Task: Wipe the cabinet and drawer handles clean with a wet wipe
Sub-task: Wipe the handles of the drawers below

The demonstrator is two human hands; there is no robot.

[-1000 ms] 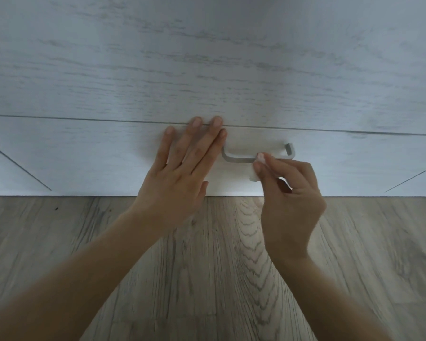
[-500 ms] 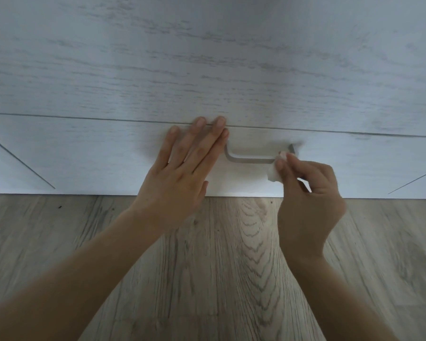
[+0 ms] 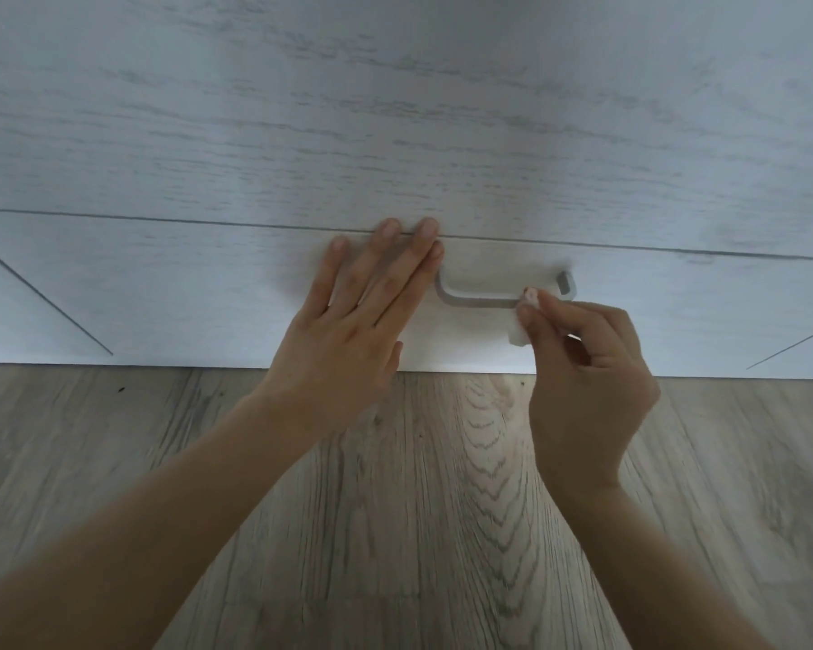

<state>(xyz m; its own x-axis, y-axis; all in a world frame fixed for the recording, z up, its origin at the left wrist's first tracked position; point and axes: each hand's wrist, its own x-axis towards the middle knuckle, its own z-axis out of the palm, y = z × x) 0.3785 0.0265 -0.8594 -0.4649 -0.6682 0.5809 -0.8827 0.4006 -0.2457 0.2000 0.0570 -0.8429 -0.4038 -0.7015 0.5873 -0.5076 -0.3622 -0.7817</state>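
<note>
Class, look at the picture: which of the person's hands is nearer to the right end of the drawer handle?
The right hand. It pinches the wet wipe against the handle close to its right end. The left hand lies flat on the drawer front beside the handle's left end.

Pale whitewashed wood-grain cabinet fronts (image 3: pixel 395 110) fill the upper half of the frame, crossed by a thin horizontal seam (image 3: pixel 160 219). Grey-brown wood-plank floor (image 3: pixel 418 532) covers the lower half. The light is soft, cool and even.
</note>
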